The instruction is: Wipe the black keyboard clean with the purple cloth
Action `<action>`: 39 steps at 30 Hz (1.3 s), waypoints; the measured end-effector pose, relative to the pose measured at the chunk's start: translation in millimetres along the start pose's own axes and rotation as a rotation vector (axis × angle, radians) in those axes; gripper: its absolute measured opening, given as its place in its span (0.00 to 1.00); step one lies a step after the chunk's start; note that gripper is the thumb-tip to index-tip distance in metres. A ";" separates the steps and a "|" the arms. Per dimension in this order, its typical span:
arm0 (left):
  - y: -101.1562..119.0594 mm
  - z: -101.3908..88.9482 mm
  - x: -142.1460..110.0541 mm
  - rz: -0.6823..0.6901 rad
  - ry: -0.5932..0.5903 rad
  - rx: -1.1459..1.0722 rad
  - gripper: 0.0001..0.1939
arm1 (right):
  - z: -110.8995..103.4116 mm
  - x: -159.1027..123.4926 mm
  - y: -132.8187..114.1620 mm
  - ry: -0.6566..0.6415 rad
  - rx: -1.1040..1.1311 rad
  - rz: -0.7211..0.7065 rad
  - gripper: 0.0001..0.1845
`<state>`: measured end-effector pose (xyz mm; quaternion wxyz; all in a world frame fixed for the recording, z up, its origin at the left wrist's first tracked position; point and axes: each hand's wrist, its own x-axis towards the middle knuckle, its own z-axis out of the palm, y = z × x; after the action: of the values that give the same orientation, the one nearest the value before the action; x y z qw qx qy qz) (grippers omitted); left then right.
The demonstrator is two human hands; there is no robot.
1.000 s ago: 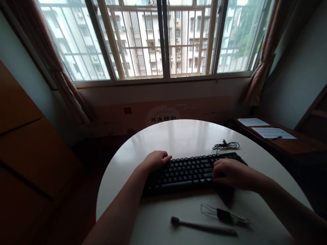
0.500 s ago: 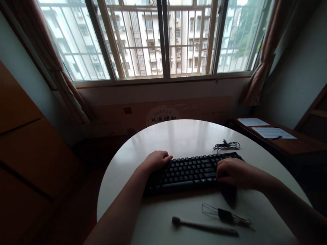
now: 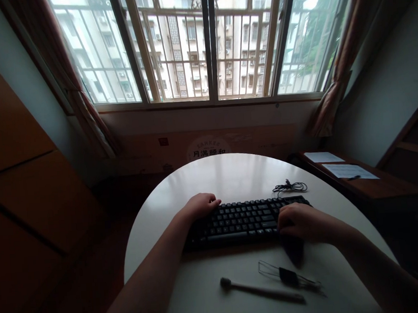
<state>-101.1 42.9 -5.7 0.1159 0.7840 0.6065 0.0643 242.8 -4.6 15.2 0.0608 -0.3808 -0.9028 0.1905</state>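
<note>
A black keyboard (image 3: 238, 221) lies on a white round table (image 3: 182, 177). My left hand (image 3: 201, 204) is closed around its left end, the thumb by the upper row of keys. Over the right part of the keyboard, my right hand (image 3: 295, 221) is curled with fingers bunched on a dark cloth (image 3: 293, 251). The cloth's pointed end hangs past the keyboard's near edge onto the table; the rest is hidden under the hand. Nearer to me lie a long-handled brush (image 3: 263, 292) and a wire keycap puller (image 3: 289, 277) with a black middle.
Behind the keyboard's right end sits a coiled black cable (image 3: 289, 187). To the right, a brown wooden surface (image 3: 393, 182) bears papers (image 3: 349, 170) and a pen. A barred window (image 3: 209, 56) and a printed box (image 3: 140, 151) are beyond the table.
My right hand has shifted very slightly to the right with the cloth. The left hand stays at the keyboard's end.
</note>
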 end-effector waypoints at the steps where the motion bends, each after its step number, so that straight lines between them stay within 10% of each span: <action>1: -0.4 0.2 0.0 0.002 0.002 0.001 0.22 | -0.1 -0.2 -0.1 0.001 0.002 0.006 0.09; 28: 1.7 -4.3 -2.4 0.012 -0.011 -0.008 0.22 | -16.7 -36.4 10.3 0.065 0.012 0.091 0.08; 39: -1.8 0.2 4.5 0.045 -0.019 0.016 0.23 | 44.1 -36.7 12.0 0.418 -0.082 0.005 0.07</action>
<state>-101.6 47.6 -6.5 0.1141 0.7989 0.5880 0.0544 265.3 -36.2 -28.7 0.2309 -0.4165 -0.8765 0.0704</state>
